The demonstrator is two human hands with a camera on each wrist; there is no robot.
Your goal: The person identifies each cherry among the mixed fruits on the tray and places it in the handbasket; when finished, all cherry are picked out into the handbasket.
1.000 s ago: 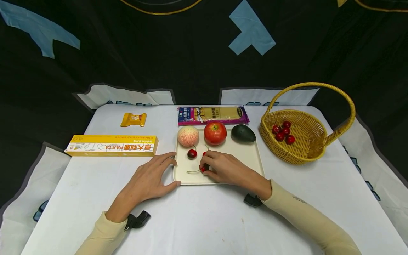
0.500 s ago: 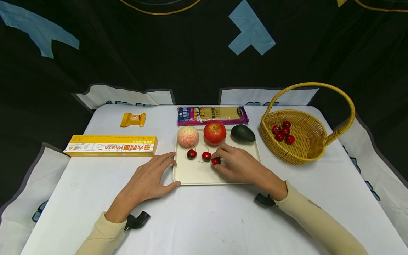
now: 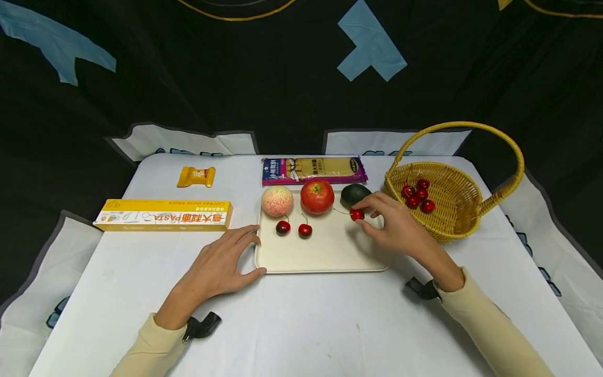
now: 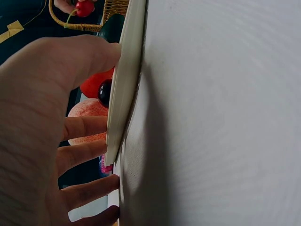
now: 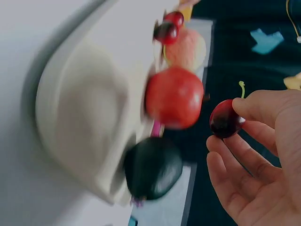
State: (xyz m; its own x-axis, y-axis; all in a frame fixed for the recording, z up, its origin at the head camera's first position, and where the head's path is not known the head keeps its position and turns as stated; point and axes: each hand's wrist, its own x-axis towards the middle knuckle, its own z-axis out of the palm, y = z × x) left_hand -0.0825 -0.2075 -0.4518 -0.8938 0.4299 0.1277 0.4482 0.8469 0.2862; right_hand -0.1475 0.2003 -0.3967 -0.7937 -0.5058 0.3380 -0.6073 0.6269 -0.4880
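A dark red cherry (image 5: 225, 118) with a green stem is pinched between thumb and fingers of my right hand (image 3: 400, 224), raised over the right end of the cream tray (image 3: 325, 256). My left hand (image 3: 219, 262) rests at the tray's left edge, fingertips and thumb touching the rim. Two other cherries, one at the left (image 3: 282, 228) and one beside it (image 3: 304, 230), lie on the tray with their stems. Behind them sit a speckled peach (image 3: 277, 201), a red apple (image 3: 317, 197) and a dark green avocado (image 3: 354, 195), which my right hand partly overlaps.
Right of the tray stands a wicker basket (image 3: 452, 225) with a tall handle and several cherries (image 3: 417, 196) inside. A purple pasta packet (image 3: 313, 170) lies behind the tray. At left are a yellow pasta box (image 3: 162, 215) and a small orange wrapped snack (image 3: 196, 177).
My right hand has picked a cherry up off the tray and carried it right, toward the basket. My left hand stays at the tray's edge.
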